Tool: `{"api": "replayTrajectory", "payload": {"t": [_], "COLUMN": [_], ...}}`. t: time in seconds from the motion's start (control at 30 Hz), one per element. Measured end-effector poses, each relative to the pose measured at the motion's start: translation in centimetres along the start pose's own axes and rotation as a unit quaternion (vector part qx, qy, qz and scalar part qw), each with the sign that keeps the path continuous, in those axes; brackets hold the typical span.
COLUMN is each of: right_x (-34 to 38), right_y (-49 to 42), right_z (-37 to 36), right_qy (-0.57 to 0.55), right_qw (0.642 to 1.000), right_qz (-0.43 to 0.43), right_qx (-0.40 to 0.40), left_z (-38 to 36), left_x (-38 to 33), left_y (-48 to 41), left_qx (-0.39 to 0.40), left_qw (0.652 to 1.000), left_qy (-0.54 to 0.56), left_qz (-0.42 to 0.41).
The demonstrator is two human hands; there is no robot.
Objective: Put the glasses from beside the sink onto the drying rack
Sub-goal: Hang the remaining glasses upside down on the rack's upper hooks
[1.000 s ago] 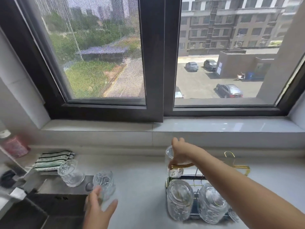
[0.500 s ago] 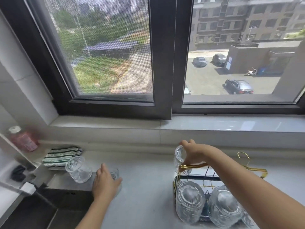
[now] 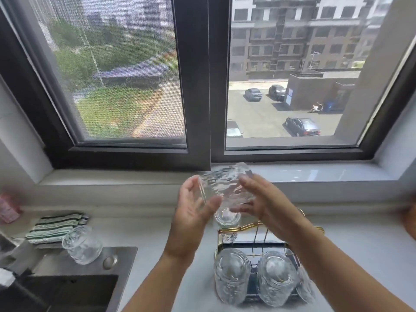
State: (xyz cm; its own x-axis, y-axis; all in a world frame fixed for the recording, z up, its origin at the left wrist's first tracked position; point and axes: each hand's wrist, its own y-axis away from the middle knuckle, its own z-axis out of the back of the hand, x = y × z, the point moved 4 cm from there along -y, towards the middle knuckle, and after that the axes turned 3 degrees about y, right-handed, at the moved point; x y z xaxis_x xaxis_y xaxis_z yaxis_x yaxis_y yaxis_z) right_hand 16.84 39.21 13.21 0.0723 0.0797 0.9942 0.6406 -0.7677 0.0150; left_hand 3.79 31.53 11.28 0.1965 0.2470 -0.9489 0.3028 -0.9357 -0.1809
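A clear textured glass (image 3: 222,185) lies tilted on its side in the air above the rack, between both hands. My left hand (image 3: 193,206) cups its rim end and my right hand (image 3: 258,199) holds its base end. Below them stands the gold wire drying rack (image 3: 247,227) on a dark tray. Three glasses sit upside down on it: one at the back left (image 3: 226,218), two at the front (image 3: 231,278) (image 3: 275,280). Another glass (image 3: 82,244) stands upright beside the sink (image 3: 67,287).
A striped cloth (image 3: 56,226) lies folded behind the upright glass. A pink bottle (image 3: 6,208) stands at the far left by the wall. A wide sill and dark window frame (image 3: 195,109) rise behind the counter. Grey counter (image 3: 153,233) lies between sink and rack.
My left hand lifted a glass from beside the sink and carried it right, above the rack. My right hand left the back-left glass on the rack and came up to the lifted one.
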Motion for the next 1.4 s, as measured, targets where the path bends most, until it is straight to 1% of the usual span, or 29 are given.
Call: {"api": "replayTrajectory", "payload": {"t": [0.03, 0.07, 0.1, 0.13, 0.17, 0.27, 0.37, 0.43, 0.5, 0.53, 0.6, 0.63, 0.67, 0.7, 0.73, 0.83, 0.93, 1.0, 1.03, 1.07, 1.1, 1.17, 1.2, 1.23, 1.27, 1.3, 1.37, 1.4], "right_x": [1.2, 2.2, 2.8, 3.1, 2.8, 0.5, -2.1, -3.5, -4.5, -4.9, -5.6, -5.9, -6.2, -6.5, -6.8, -7.3, -7.5, -7.2, -7.0, -6.6, -6.1, -4.6, -3.8, -3.0, -2.2, -1.4, -0.2, 0.1], "right_y": [0.2, 0.4, 0.5, 0.4, 0.1, -0.7, -1.8, -2.7, -3.5, -3.9, -4.4, -4.7, -5.0, -5.3, -5.5, -5.9, -5.9, -5.5, -5.2, -4.9, -4.6, -3.9, -3.4, -2.9, -2.3, -1.5, 0.2, 1.0], "right_z": [1.7, 3.4, 5.0, 6.4, 7.4, 8.2, 8.0, 8.0, 8.1, 8.0, 7.9, 7.8, 7.8, 7.8, 7.8, 8.0, 8.2, 8.4, 8.5, 8.5, 8.5, 8.0, 7.7, 7.5, 7.1, 6.4, 4.4, 3.1], "right_qy": [0.058, 0.143, 0.240, 0.326, 0.388, 0.498, 0.595, 0.622, 0.625, 0.627, 0.632, 0.634, 0.635, 0.637, 0.640, 0.654, 0.647, 0.632, 0.620, 0.601, 0.569, 0.500, 0.481, 0.468, 0.454, 0.437, 0.399, 0.374], "right_qw": [0.997, 0.984, 0.960, 0.932, 0.908, 0.855, 0.791, 0.767, 0.757, 0.751, 0.738, 0.734, 0.731, 0.729, 0.726, 0.711, 0.714, 0.728, 0.740, 0.759, 0.788, 0.844, 0.862, 0.873, 0.883, 0.890, 0.902, 0.912], "right_qz": [0.021, 0.029, 0.024, 0.008, -0.013, -0.072, -0.122, -0.153, -0.189, -0.206, -0.235, -0.241, -0.243, -0.244, -0.247, -0.253, -0.260, -0.260, -0.253, -0.245, -0.234, -0.192, -0.155, -0.111, -0.060, -0.009, 0.071, 0.088], "right_qx": [-0.053, -0.102, -0.139, -0.159, -0.161, -0.123, -0.075, -0.043, -0.008, 0.011, 0.040, 0.048, 0.054, 0.056, 0.057, 0.058, 0.063, 0.061, 0.057, 0.052, 0.037, -0.013, -0.043, -0.075, -0.106, -0.131, -0.148, -0.141], "left_z": [-0.4, -0.1, 0.6, 1.5, 2.7, 7.4, 12.8, 16.7, 20.4, 22.3, 25.9, 27.5, 28.7, 29.7, 30.5, 31.6, 32.4, 33.2, 33.5, 33.8, 34.0, 34.2, 34.2, 34.1, 33.7, 33.0, 30.4, 28.5], "left_x": [0.3, 0.8, 1.6, 2.5, 3.5, 6.8, 8.5, 8.4, 7.5, 6.9, 5.4, 4.8, 4.3, 4.0, 3.9, 4.2, 5.1, 5.8, 6.2, 6.6, 6.9, 7.0, 6.8, 6.6, 6.3, 5.8, 4.1, 3.0], "left_y": [-0.1, -0.1, 0.0, 0.3, 0.8, 2.5, 3.8, 4.6, 5.3, 5.6, 6.3, 6.5, 6.5, 6.3, 5.9, 4.0, 1.8, 0.5, 0.0, -0.4, -0.7, -0.8, -0.6, -0.4, -0.2, 0.1, 0.5, 0.7], "left_qx": [0.004, 0.000, -0.007, -0.020, -0.040, -0.125, -0.207, -0.259, -0.303, -0.329, -0.383, -0.400, -0.405, -0.400, -0.390, -0.339, -0.297, -0.274, -0.257, -0.244, -0.241, -0.258, -0.271, -0.286, -0.303, -0.320, -0.332, -0.320], "left_qw": [0.999, 0.998, 0.996, 0.995, 0.994, 0.985, 0.962, 0.940, 0.909, 0.882, 0.809, 0.777, 0.757, 0.746, 0.742, 0.747, 0.737, 0.732, 0.728, 0.724, 0.718, 0.701, 0.697, 0.700, 0.713, 0.736, 0.796, 0.833], "left_qy": [-0.030, -0.060, -0.074, -0.076, -0.075, -0.085, -0.153, -0.203, -0.271, -0.322, -0.432, -0.470, -0.493, -0.507, -0.514, -0.530, -0.554, -0.563, -0.570, -0.578, -0.585, -0.598, -0.599, -0.593, -0.578, -0.554, -0.487, -0.440], "left_qz": [0.012, 0.029, 0.045, 0.057, 0.065, 0.084, 0.091, 0.085, 0.089, 0.095, 0.111, 0.126, 0.144, 0.163, 0.180, 0.215, 0.249, 0.270, 0.280, 0.288, 0.291, 0.291, 0.287, 0.277, 0.256, 0.222, 0.138, 0.102]}}
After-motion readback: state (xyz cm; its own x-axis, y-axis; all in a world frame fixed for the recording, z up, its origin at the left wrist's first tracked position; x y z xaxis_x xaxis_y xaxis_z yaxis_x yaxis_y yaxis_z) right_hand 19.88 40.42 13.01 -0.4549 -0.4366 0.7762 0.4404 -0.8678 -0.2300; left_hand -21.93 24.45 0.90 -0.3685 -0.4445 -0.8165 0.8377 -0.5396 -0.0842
